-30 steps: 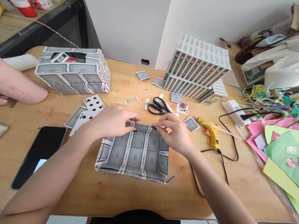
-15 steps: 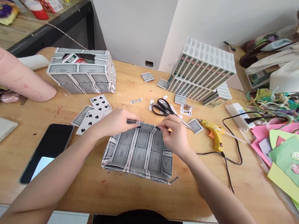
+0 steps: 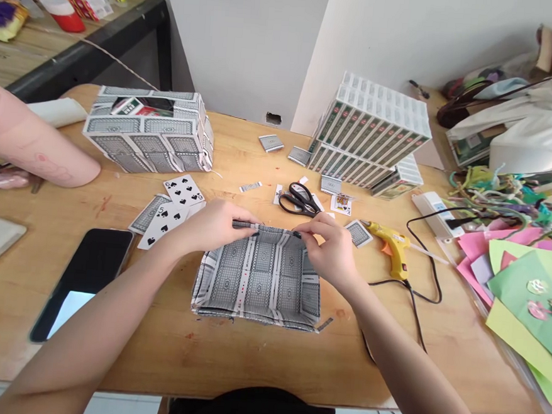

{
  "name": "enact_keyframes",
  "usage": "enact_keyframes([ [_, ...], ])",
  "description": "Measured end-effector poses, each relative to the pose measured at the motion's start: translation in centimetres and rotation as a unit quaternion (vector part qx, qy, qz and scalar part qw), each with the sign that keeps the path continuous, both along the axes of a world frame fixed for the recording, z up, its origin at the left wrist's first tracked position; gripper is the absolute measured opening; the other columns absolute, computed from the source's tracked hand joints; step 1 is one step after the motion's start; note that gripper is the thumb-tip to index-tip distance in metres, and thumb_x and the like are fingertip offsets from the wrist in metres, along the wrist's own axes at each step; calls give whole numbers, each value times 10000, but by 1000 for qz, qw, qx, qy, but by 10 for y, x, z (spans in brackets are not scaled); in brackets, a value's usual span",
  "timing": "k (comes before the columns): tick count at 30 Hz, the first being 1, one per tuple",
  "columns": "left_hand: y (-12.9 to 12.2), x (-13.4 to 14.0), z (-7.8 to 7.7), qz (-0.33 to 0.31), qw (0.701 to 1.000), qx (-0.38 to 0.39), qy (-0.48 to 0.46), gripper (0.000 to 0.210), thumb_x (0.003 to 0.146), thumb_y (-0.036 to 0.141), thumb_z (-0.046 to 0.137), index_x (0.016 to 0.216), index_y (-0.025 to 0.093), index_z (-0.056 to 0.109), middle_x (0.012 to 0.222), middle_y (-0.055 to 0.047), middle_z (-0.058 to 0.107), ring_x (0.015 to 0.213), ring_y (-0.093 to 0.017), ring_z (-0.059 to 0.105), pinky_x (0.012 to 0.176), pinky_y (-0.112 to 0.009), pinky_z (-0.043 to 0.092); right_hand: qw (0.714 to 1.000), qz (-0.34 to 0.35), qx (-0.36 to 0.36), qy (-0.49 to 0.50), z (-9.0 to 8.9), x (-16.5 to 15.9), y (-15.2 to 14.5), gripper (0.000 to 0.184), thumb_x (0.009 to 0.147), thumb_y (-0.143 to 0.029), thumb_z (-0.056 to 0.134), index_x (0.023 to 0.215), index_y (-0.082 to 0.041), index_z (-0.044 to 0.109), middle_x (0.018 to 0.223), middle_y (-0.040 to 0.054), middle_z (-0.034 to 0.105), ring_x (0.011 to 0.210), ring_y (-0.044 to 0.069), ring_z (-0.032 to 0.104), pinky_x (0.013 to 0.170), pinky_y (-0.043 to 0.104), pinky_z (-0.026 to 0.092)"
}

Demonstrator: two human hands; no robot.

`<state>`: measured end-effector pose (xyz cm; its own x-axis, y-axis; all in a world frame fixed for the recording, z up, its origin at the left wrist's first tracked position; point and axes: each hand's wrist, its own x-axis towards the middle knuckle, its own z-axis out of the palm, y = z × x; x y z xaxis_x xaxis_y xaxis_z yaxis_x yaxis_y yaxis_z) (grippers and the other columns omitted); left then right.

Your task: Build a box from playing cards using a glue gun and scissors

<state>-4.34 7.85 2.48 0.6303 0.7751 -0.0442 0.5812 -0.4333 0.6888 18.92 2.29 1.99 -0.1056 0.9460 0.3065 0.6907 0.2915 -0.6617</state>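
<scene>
An open-topped box [image 3: 259,278] made of patterned playing cards sits near the middle of a wooden bench [image 3: 269,367], its hollow facing up towards the wearer. The person's left hand [image 3: 218,228] pinches the far rim left of its middle, thumb and fingers closed narrowly on the edge. The right hand [image 3: 332,249] pinches the same rim near the far right corner. The two grips are apart, with a short length of rim showing between them.

A band of bare wood runs from the box's near edge to the front edge of the bench. A small card strip [image 3: 325,324] lies at the near right corner.

Room is tighter beyond the rim: black-handled scissors [image 3: 300,199] lie just past the right hand. Loose playing cards [image 3: 164,224] lie beside the left wrist, and a phone [image 3: 84,282] lies beside the left forearm. To the right, past some bare wood, lie a yellow glue gun [image 3: 393,247] and its black cable [image 3: 415,311]. Farther back stand a card-covered box [image 3: 143,144] on the left and stacked card packs [image 3: 371,128] on the right. Coloured paper [image 3: 525,300] covers the bench's right edge.
</scene>
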Motion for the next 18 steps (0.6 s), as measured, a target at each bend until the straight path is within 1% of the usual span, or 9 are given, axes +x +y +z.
enact_keyframes([
  [4, -1, 2, 1, 9, 1000, 8, 7, 227, 804, 304, 533, 941, 249, 705, 960, 6, 719, 867, -175, 656, 767, -291, 491, 1000, -14, 12, -1, -6, -4, 0, 210, 713, -51, 511, 710, -188, 670, 686, 31, 574, 658, 160, 560, 620, 296, 454],
  [7, -2, 3, 2, 13, 1000, 6, 11, 221, 805, 300, 532, 930, 246, 707, 961, 10, 718, 864, -173, 655, 766, -291, 490, 1000, -10, 21, 0, -7, -5, 0, 206, 706, -45, 503, 694, -189, 650, 697, 33, 580, 669, 163, 558, 623, 296, 450],
  [13, -3, 2, 2, 19, 1000, 5, 11, 223, 804, 309, 536, 937, 247, 703, 947, 14, 721, 849, -172, 656, 754, -287, 490, 999, -9, 32, -16, -9, -13, -1, 196, 736, -58, 470, 687, -185, 610, 686, 36, 548, 659, 157, 535, 582, 275, 433],
  [18, -4, 3, 4, 21, 1000, 5, 15, 211, 802, 299, 550, 941, 245, 700, 968, 13, 717, 875, -174, 654, 778, -291, 488, 999, 10, 31, -31, -3, -13, 0, 205, 743, -53, 466, 688, -185, 612, 694, 41, 558, 679, 161, 547, 593, 280, 449],
])
